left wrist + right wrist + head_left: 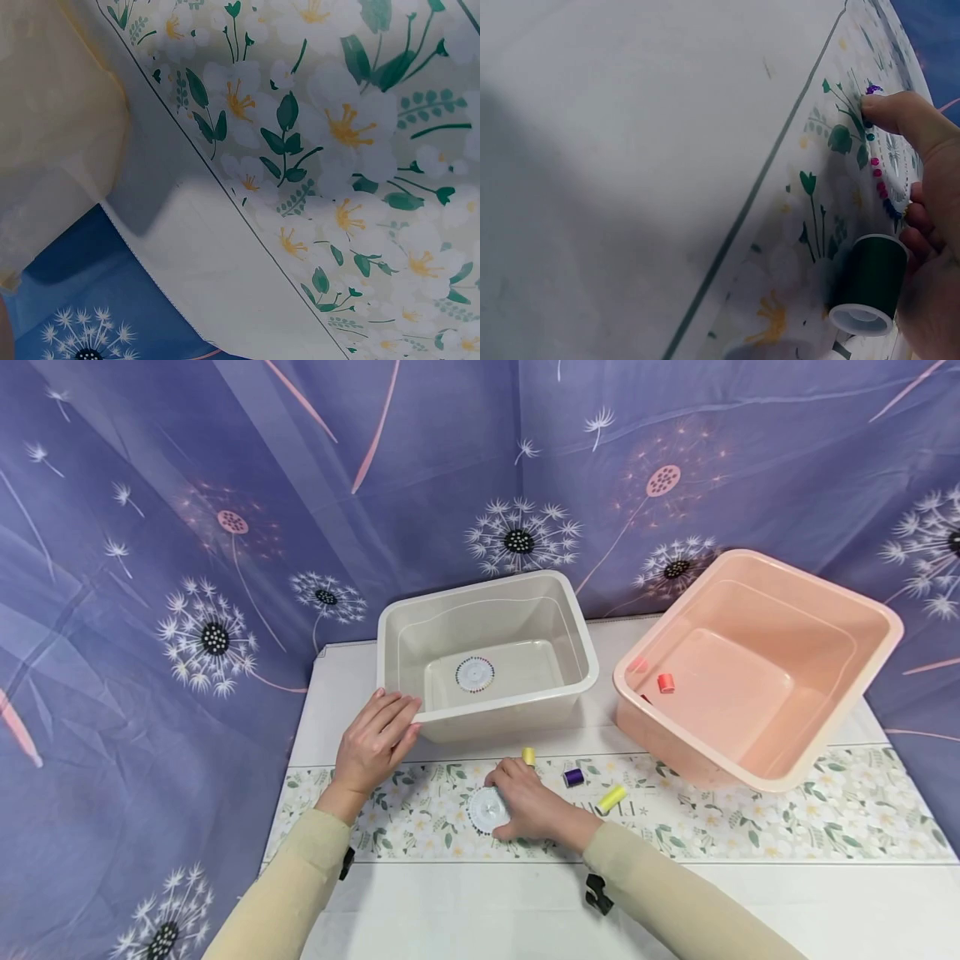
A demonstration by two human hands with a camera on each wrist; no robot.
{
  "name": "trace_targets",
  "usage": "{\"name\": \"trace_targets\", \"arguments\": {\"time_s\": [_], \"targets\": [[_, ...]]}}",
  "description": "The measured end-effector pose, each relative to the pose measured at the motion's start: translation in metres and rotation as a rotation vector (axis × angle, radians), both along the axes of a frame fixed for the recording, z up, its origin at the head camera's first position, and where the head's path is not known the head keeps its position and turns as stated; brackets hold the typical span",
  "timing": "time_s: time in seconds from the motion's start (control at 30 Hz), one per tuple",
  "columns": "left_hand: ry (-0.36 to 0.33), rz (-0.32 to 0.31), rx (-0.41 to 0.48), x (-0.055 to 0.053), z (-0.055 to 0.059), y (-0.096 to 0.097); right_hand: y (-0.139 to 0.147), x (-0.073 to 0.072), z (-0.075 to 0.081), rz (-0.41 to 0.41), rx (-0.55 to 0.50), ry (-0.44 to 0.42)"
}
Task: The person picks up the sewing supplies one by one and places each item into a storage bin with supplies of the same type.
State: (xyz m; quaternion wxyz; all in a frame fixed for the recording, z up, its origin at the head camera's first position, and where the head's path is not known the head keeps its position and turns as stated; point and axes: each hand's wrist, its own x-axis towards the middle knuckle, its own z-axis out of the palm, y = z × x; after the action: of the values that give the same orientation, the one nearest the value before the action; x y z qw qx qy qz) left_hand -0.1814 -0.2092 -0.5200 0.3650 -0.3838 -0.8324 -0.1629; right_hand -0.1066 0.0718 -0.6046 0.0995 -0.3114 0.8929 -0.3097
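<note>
My right hand (528,802) holds a round white pin wheel (488,812) by its edge, thumb on the near side and fingers on the far side. Coloured pin heads ring its rim. Beside that hand, a dark green thread spool (871,283) lies in the right wrist view; the head view does not show it. My left hand (375,743) grips the near left corner of a grey tub (495,710), fingers over the rim and thumb at the outer wall. A second pin wheel (475,674) lies flat on the tub's floor.
Near the right hand lie a yellow spool (528,755), a purple spool (573,777) and another yellow spool (611,799). On the right, a pink tub (720,768) contains a red spool (666,683). A blue dandelion-print curtain (420,527) hangs behind the table.
</note>
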Motion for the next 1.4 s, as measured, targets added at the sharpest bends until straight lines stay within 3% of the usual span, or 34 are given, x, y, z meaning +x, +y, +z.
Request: {"name": "trace_targets", "arguments": {"time_s": [0.4,0.93,1.4], "targets": [[-0.001,0.001,-0.001,0.0007,0.0018,0.0002,0.0005,0.0012,-0.0007,0.064,0.048,0.131],[0.003,0.003,-0.012,0.0003,0.0008,-0.0006,0.0035,0.0002,0.0005,0.117,0.106,0.171],[0.004,-0.001,-0.008,-0.0003,-0.0012,-0.0013,0.0071,-0.0011,0.0017,0.108,0.137,0.197]]}}
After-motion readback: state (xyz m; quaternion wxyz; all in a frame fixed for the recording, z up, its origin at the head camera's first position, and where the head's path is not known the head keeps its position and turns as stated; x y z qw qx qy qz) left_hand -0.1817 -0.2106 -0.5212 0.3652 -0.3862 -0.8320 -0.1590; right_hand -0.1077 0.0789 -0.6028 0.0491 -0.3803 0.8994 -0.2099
